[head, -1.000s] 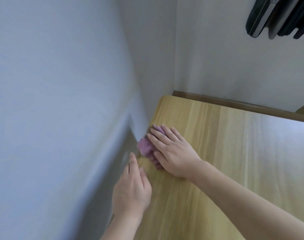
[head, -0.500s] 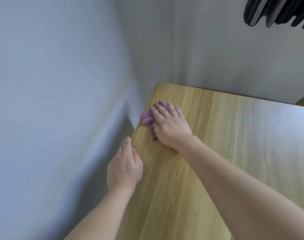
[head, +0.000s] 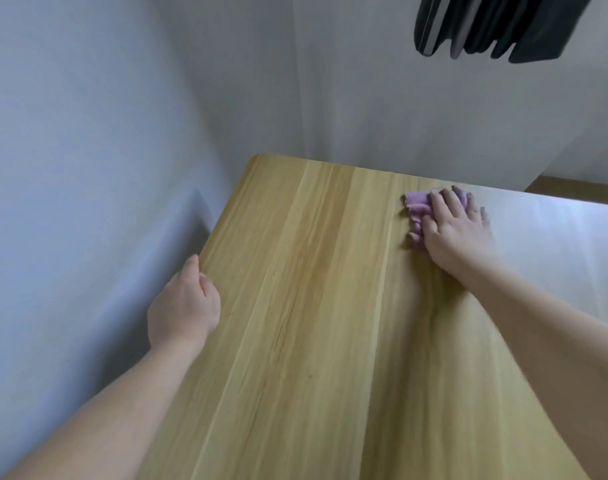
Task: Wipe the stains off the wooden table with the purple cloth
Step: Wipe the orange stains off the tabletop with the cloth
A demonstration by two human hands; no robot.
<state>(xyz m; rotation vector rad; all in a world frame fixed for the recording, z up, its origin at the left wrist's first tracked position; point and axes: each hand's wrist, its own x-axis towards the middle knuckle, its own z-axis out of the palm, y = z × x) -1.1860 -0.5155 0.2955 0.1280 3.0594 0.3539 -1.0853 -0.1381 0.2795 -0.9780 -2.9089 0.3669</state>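
Observation:
The wooden table [head: 313, 306] fills the lower middle of the head view, light grain running away from me. A crumpled purple cloth [head: 418, 206] lies near the table's far edge. My right hand [head: 454, 228] presses flat on the cloth with fingers spread and straight, covering most of it. My left hand [head: 184, 306] rests on the table's left edge, fingers loosely curled over the side and partly hidden. I see no plain stain on the bare wood.
White walls [head: 88, 168] stand close along the table's left side and behind its far edge. Dark objects [head: 496, 26] hang at the top right. Glare whitens the table's right part [head: 555, 244].
My right hand has slid the purple cloth from the far left corner rightward along the far edge. The left hand has stayed on the left edge.

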